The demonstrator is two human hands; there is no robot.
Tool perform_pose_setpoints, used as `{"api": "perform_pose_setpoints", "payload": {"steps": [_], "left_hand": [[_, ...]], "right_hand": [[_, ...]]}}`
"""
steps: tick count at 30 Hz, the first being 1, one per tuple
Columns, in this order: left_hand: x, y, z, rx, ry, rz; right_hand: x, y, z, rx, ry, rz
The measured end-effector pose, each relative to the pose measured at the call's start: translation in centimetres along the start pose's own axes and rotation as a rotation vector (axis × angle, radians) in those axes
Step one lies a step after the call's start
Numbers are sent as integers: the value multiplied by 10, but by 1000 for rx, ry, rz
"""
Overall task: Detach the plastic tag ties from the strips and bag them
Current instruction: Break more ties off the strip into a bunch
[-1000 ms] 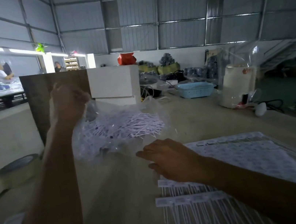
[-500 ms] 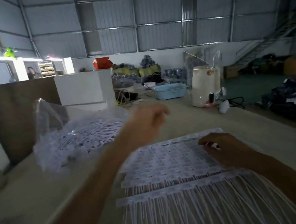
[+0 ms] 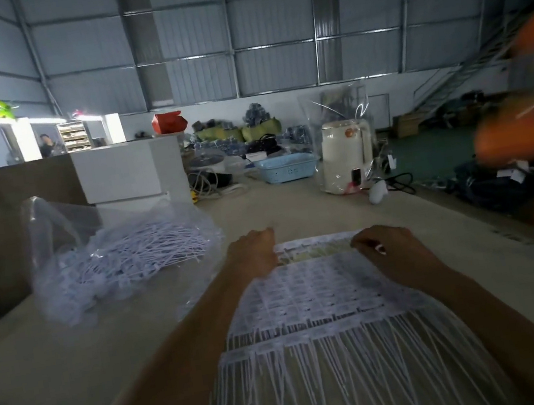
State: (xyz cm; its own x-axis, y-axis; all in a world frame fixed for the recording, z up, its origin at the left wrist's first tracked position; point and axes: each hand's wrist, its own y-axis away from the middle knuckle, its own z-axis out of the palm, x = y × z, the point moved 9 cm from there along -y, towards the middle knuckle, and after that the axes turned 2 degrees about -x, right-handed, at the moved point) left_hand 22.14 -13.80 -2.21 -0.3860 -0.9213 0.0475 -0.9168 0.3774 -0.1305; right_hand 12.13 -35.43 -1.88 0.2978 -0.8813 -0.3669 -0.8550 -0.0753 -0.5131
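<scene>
Head view, hands (image 3: 321,249) gripping flat white strips (image 3: 312,285), crinkled clear bag (image 3: 110,253)

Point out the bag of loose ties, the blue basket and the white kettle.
Bag of loose ties (image 3: 121,255), head view, on the ties inside.
Blue basket (image 3: 288,168), head view, front wall.
White kettle (image 3: 343,152), head view, body.

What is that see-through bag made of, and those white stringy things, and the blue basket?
The bag looks like thin clear plastic film: it crinkles, shines, and shows the ties inside. The tag ties look like white moulded plastic, matt, with thin stiff tails. The blue basket seems hard plastic, smooth, with small holes.
</scene>
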Motion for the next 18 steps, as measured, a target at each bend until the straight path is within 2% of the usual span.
{"api": "perform_pose_setpoints", "payload": {"steps": [6,9,11,15,18], "left_hand": [[31,22,-76,271,-1,90],[39,41,-116,502,21,157],[37,52,-138,626,103,161],[28,60,-162,593,423,183],[26,78,-180,562,642,333]], "right_hand": [[12,3,-47,300,-12,22],[24,10,-77,483,-105,99],[31,15,-87,545,-187,142],[55,18,-71,491,-503,364],[64,17,-46,403,-880,544]]}}
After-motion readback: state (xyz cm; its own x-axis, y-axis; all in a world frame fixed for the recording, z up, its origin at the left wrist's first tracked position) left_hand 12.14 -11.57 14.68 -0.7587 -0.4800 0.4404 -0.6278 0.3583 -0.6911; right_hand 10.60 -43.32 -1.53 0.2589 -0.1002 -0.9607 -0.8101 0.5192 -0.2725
